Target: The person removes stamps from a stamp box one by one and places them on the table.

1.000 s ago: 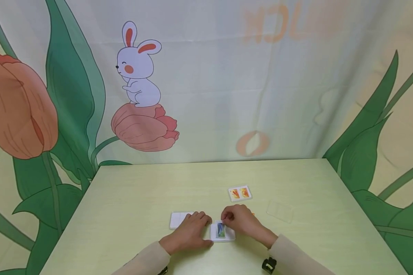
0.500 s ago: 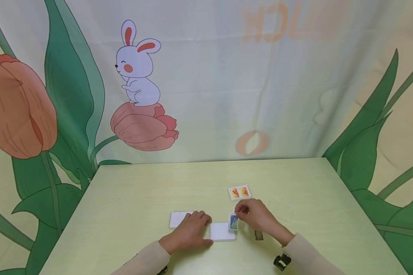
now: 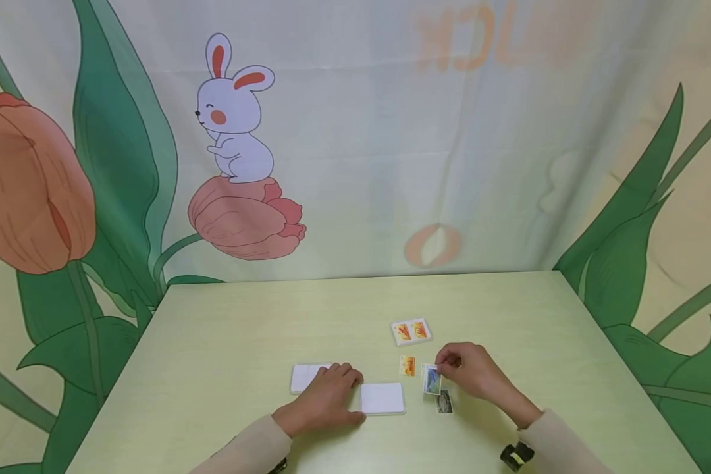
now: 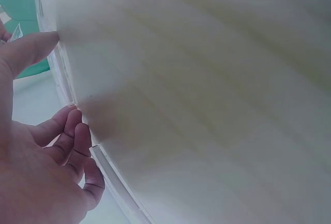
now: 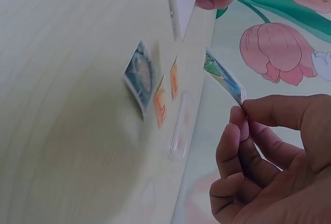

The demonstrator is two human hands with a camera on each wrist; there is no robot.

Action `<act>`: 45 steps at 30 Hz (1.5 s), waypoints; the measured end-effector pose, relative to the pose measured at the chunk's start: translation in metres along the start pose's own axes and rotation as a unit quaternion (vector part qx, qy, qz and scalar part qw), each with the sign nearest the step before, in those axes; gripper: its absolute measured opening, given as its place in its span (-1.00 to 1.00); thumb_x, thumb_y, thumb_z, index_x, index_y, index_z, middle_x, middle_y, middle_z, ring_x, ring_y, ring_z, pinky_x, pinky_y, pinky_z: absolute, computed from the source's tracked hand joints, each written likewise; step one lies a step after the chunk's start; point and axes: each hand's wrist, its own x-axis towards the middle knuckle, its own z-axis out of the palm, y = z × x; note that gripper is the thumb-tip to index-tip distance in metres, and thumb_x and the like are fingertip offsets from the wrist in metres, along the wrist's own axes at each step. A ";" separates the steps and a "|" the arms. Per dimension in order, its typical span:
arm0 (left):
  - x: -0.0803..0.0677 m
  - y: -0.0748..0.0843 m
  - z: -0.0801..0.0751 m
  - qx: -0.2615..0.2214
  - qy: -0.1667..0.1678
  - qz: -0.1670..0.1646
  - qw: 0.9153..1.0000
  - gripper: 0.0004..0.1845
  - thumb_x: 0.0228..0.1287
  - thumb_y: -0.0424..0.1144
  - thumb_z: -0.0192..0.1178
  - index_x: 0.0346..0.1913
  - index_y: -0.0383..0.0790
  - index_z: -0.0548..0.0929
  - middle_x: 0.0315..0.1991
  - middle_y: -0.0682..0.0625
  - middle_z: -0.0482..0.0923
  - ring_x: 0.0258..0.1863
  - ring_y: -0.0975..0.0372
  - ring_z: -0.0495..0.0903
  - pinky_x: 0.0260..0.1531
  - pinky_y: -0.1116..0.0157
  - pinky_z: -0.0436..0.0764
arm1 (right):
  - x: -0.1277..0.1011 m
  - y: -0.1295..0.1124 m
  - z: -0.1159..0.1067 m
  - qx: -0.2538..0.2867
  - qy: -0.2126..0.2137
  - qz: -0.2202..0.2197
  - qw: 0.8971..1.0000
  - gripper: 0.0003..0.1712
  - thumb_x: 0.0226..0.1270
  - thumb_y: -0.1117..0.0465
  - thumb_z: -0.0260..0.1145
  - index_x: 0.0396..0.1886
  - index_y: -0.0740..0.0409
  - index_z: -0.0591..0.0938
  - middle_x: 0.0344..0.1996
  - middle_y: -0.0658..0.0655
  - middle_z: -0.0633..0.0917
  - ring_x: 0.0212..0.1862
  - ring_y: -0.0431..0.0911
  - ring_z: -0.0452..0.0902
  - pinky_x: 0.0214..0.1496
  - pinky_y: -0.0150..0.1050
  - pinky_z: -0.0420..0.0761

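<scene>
My right hand (image 3: 450,368) pinches a small blue-green picture card (image 3: 431,380) between thumb and forefinger, just above the table; the right wrist view shows this card (image 5: 223,76) held by one corner. Under it lies a dark picture card (image 3: 444,401) (image 5: 138,74), and a small orange card (image 3: 407,365) lies to its left. My left hand (image 3: 332,388) rests on the table with relaxed fingers (image 4: 72,136) against the left edge of a blank white tray (image 3: 382,398).
A second white tray (image 3: 303,377) lies left of my left hand. A case with two orange cards (image 3: 411,331) sits farther back. A clear cover (image 5: 180,125) lies by the orange cards. The pale green table (image 3: 243,329) ends at a printed curtain.
My right hand lifted the blue-green card off the white tray and carried it right, uncovering the orange and dark cards. My left hand stayed put.
</scene>
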 end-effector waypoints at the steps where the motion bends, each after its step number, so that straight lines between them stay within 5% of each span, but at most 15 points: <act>1: 0.000 0.000 0.000 0.000 0.000 0.000 1.000 -0.40 0.03 0.16 0.39 0.06 -0.11 0.53 -0.08 0.10 0.50 -0.10 0.24 0.41 -0.02 0.14 0.37 | -0.001 0.002 -0.001 0.001 0.001 0.006 1.000 -0.94 0.27 0.25 0.36 -0.40 0.04 0.67 -0.47 -0.08 0.64 -0.37 -0.22 0.46 -0.30 -0.33 0.45; 14: 0.000 0.001 -0.002 -0.002 -0.005 -0.003 1.000 -0.40 0.03 0.15 0.39 0.07 -0.11 0.54 -0.06 0.09 0.51 -0.08 0.23 0.42 -0.01 0.14 0.37 | -0.011 0.028 -0.006 -0.008 -0.009 0.082 0.997 -0.93 0.19 0.24 0.40 -0.42 0.12 0.66 -0.46 -0.03 0.61 -0.33 -0.15 0.44 -0.26 -0.25 0.44; 26: -0.001 0.001 -0.002 0.002 0.000 -0.001 1.000 -0.40 0.02 0.15 0.39 0.05 -0.11 0.54 -0.10 0.10 0.50 -0.11 0.24 0.41 -0.03 0.14 0.38 | -0.015 0.047 -0.004 -0.004 -0.043 0.123 0.991 -0.94 0.22 0.29 0.33 -0.43 0.14 0.63 -0.51 0.01 0.56 -0.44 -0.12 0.40 -0.42 -0.27 0.39; 45: 0.000 0.001 -0.002 0.003 0.002 0.004 1.000 -0.41 0.04 0.15 0.38 0.06 -0.11 0.53 -0.08 0.10 0.50 -0.08 0.22 0.43 -0.01 0.12 0.37 | -0.015 0.043 -0.005 -0.049 -0.032 0.127 0.990 -0.95 0.23 0.22 0.35 -0.36 0.10 0.66 -0.44 0.00 0.63 -0.39 -0.13 0.44 -0.40 -0.26 0.44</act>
